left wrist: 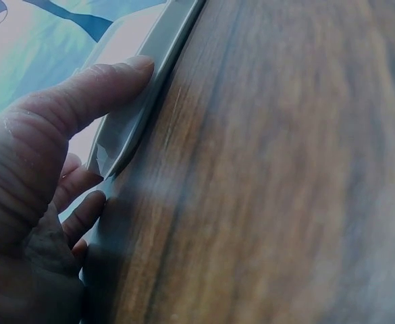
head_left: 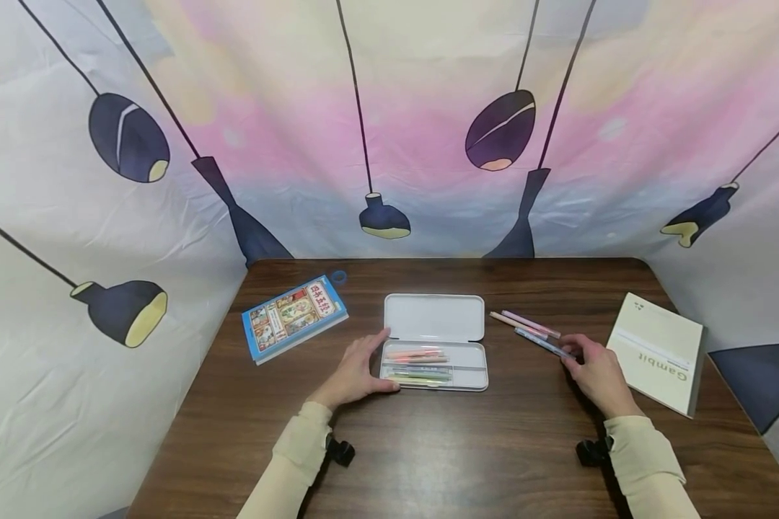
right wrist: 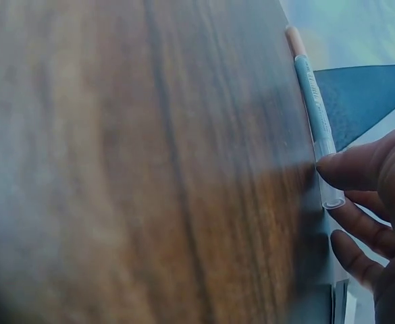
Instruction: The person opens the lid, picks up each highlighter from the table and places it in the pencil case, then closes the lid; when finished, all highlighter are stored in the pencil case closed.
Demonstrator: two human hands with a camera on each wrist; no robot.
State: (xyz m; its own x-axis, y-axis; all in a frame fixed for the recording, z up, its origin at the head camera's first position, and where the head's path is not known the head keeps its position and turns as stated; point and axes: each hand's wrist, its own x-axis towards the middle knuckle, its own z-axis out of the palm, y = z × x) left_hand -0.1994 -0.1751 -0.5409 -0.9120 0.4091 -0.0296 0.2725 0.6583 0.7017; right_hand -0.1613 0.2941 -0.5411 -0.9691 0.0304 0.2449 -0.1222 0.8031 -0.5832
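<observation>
The blue pen (head_left: pixel 537 341) is lying right of the open pencil case (head_left: pixel 434 323), the right hand (head_left: pixel 599 370) pinching its near end. The left hand (head_left: pixel 355 370) is gripping the case's left end. Just beyond, two other pens (head_left: pixel 526 321) are lying.

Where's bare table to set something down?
The brown wooden table is bare between the cream fabric sleeves, nearside of the open white rectangular pencil case. Another patch lies between the case, slim blue pen and right hand. Crowded: right hand beside cream rectangular notebook; left hand at the case's left edge.
</observation>
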